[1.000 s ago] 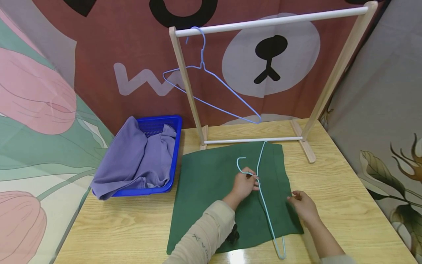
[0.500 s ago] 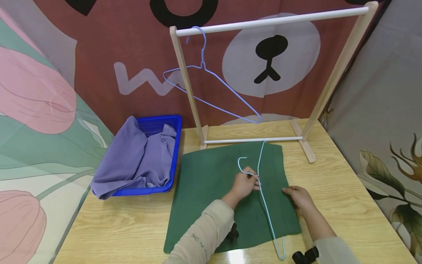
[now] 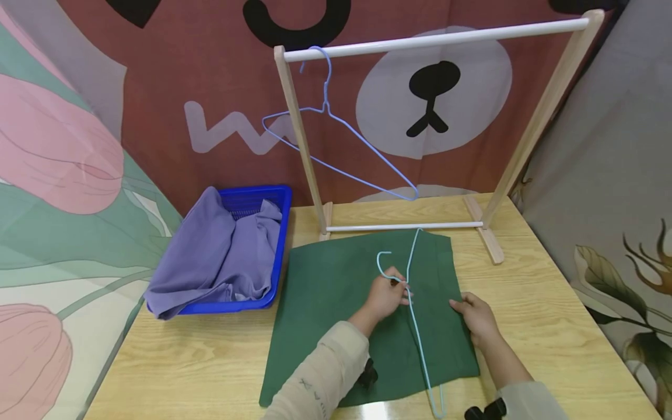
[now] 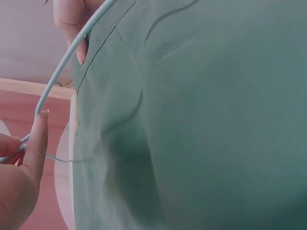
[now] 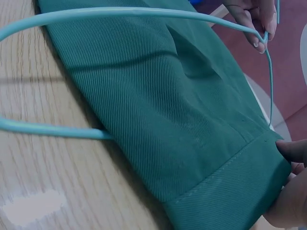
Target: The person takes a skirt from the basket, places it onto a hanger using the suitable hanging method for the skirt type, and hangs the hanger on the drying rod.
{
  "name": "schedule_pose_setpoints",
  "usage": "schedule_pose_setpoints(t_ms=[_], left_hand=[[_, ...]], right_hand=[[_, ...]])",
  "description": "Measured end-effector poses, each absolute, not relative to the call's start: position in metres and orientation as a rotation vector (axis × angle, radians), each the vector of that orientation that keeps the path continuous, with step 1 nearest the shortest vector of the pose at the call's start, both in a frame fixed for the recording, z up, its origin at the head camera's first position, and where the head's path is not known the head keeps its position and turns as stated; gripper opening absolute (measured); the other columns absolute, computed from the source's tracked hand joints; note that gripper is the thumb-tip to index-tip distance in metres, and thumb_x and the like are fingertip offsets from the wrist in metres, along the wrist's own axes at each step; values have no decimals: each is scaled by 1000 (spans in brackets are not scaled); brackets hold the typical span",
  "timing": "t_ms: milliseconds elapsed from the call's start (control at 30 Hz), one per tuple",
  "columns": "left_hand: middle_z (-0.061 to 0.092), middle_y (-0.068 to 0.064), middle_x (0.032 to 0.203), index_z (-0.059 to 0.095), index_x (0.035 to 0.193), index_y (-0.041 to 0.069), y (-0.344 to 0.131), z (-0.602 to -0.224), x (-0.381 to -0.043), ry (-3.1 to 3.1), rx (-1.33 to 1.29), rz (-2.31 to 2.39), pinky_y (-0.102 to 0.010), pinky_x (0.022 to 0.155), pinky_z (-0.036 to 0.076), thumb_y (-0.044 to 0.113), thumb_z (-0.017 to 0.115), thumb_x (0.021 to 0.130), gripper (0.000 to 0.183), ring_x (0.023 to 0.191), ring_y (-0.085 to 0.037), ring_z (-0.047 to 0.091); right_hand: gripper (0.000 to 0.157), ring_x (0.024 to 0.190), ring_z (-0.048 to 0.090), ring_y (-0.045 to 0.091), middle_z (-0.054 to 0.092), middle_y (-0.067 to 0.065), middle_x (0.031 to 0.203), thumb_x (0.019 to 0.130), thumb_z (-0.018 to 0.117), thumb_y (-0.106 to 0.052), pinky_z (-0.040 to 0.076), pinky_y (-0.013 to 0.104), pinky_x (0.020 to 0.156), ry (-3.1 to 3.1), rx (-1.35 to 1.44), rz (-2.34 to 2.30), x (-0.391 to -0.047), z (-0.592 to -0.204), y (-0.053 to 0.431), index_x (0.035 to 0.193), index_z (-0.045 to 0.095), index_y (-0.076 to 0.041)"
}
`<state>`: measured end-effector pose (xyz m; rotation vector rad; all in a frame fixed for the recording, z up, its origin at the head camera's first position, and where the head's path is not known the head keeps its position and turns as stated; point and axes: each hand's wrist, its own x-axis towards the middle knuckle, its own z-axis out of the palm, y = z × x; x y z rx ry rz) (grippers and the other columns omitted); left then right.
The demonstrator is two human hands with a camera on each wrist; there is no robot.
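Observation:
A green cloth [image 3: 325, 286] with a stitched hem lies spread on the table. My left hand [image 3: 385, 296] pinches a light-blue wire hanger [image 5: 144, 12] at its neck, below the hook, holding it over the cloth. One arm of the hanger passes above the fabric; the lower bar runs under the near edge and is hidden there, as the right wrist view shows. At the cloth's right side, my right hand [image 3: 475, 318] grips the hemmed edge, thumb on top and fingers beneath. The hanger's narrow end sticks out past the cloth's near edge.
Behind the cloth stands a wooden rack with a white top rail [image 3: 436, 41]. A blue-violet hanger [image 3: 326, 93] hangs at the rail's left end. To the left, a blue basket [image 3: 284, 245] holds a purple cloth [image 3: 205, 251] that drapes over its side.
My right hand has come slightly left and taken hold of the cloth's edge. The hanger's near end has swung a little left. My left hand keeps its hold on the neck.

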<state>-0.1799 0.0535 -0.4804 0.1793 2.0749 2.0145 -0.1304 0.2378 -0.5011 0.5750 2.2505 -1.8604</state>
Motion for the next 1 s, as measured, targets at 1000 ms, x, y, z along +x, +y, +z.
schedule_pose_setpoints(t_ms=[1000], left_hand=[[54,-8,69,46,81,-1,20,-470,-177,2361,221,1877,-22,46,48,-7,45,84,7,55,-12,57]], right_hand=[[33,69,47,12,51,-1,75,86,53,-20,42,26,60,2412,535,-1775,-124,-480,233,102,50,8]])
